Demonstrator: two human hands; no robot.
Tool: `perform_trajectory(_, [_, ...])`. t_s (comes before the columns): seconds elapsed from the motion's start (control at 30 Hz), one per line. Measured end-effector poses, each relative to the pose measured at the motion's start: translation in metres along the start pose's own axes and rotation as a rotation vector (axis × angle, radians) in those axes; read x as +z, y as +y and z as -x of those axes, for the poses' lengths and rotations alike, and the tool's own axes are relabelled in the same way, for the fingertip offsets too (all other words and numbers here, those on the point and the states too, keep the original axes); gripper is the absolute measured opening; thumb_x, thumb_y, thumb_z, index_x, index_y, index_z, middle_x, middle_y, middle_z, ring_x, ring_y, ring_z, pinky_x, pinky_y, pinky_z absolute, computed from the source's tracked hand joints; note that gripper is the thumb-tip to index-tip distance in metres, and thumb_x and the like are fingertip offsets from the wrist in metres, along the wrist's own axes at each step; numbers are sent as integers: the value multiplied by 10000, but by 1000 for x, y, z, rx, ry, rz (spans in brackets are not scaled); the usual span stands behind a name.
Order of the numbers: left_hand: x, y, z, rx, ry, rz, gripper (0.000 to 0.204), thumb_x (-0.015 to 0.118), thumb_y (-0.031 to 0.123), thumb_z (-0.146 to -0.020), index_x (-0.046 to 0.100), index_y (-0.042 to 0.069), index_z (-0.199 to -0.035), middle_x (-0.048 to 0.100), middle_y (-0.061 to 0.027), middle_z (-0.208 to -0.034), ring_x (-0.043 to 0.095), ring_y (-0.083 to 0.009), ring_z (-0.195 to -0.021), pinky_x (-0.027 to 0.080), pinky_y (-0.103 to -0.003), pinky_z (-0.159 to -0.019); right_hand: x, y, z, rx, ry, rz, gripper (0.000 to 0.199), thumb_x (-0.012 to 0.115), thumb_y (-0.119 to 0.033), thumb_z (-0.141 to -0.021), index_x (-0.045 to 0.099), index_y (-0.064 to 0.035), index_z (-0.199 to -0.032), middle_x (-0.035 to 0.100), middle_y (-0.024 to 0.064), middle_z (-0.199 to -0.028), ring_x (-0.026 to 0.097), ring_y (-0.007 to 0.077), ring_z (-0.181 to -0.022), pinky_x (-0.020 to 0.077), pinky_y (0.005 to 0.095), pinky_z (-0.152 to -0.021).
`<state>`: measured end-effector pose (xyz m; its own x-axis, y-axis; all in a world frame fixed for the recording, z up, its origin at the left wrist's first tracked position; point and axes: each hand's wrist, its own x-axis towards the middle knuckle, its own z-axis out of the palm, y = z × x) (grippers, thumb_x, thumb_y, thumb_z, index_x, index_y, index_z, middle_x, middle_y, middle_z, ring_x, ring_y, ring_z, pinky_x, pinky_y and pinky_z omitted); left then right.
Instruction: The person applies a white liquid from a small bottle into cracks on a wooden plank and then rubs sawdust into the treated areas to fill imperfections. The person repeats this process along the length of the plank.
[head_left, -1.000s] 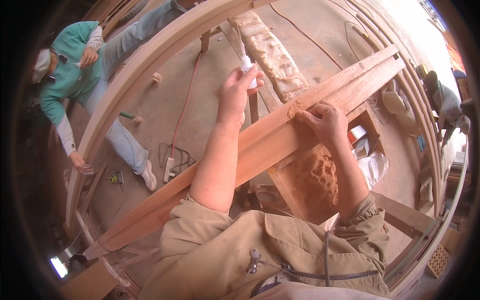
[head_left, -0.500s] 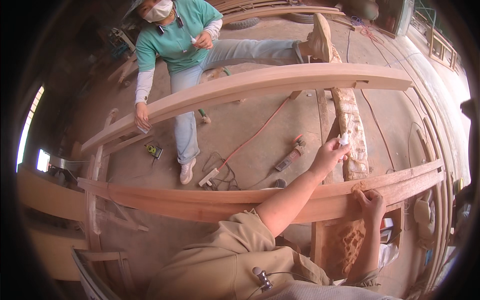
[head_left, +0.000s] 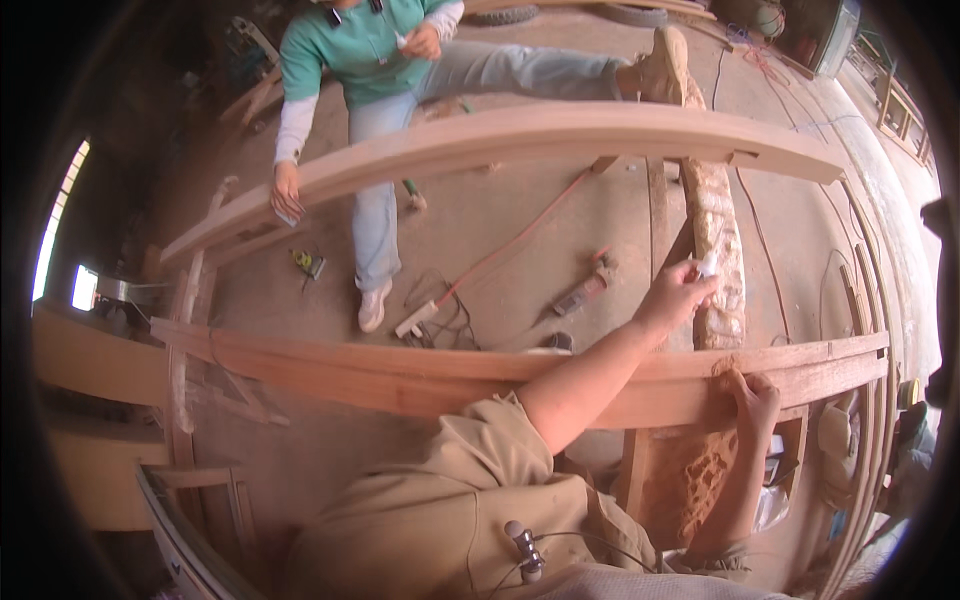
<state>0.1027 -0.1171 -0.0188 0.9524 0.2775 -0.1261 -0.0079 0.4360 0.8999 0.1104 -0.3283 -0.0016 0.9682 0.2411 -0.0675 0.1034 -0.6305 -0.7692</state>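
Head view: right hand [head_left: 752, 395] presses sandpaper [head_left: 722, 368] on the rail [head_left: 400, 365], left hand [head_left: 678, 292] above it pinches a white scrap [head_left: 707, 266]; sanding looks unfinished.

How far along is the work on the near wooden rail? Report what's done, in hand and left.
Done: the near rail and far rail are cut to shape, bare wood.
In hand: the right hand presses on the near rail's top edge. The left hand is raised above it, pinching a small white object.
Left: no finish shows on either rail, so surface work probably remains.
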Motion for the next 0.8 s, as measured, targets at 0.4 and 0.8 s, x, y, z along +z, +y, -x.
perform_trajectory(0.4, [-1, 17, 6, -29, 60, -81, 252, 622, 268, -842, 577, 68, -989, 646, -39, -864, 594, -85, -702, 452, -193, -623, -7, -19, 6, 105, -33, -84, 345, 662, -310, -792, 661, 34, -754, 578, 28, -563, 514, 83, -540, 410, 262, -520])
perform_trajectory(0.8, [11, 27, 13, -63, -24, -192, 294, 619, 310, -851, 584, 61, -1004, 654, -53, -935, 590, -93, -833, 428, -232, -784, -30, 16, 72, 159, 49, -482, 154, 568, -115, -881, 646, -14, -967, 600, 6, -706, 508, 43, -584, 408, 186, -528])
